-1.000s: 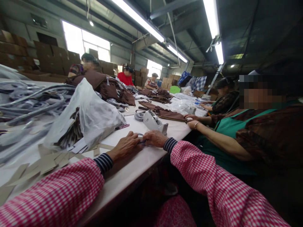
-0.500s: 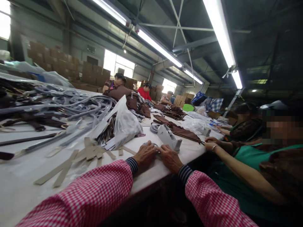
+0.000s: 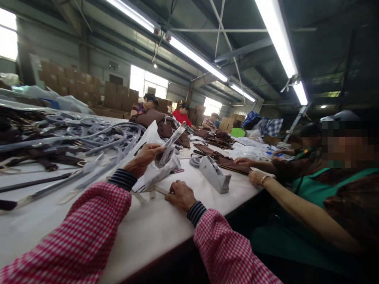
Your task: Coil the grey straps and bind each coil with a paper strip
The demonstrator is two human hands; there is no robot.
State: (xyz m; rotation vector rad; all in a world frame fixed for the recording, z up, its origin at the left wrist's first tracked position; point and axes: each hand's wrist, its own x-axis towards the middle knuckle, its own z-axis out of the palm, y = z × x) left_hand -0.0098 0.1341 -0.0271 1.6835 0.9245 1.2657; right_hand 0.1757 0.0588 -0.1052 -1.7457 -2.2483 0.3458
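My left hand [image 3: 145,159] is raised over the table, closed on a coiled strap wrapped in clear plastic [image 3: 169,154], one end of which sticks up to the right. Below and to the right, my right hand [image 3: 182,195] rests on the white tabletop with bent fingers, pinching the near end of a flat beige strip [image 3: 160,190]. A grey-white tape dispenser [image 3: 214,175] stands just right of that hand. Behind my left hand is a white plastic bag [image 3: 151,138]. Short beige pieces [image 3: 140,197] lie beneath my left wrist.
Many plastic-wrapped straps [image 3: 97,134] and dark belts [image 3: 44,156] pile up on the left. Brown bags [image 3: 225,159] lie beyond the dispenser. At the right, a co-worker in a green apron [image 3: 308,189] handles a brown bag. The table edge [image 3: 166,258] runs close to me.
My hands, together by the dispenser before, are now apart. My left hand has lifted up and left with the wrapped strap; my right hand has moved left to the beige strip.
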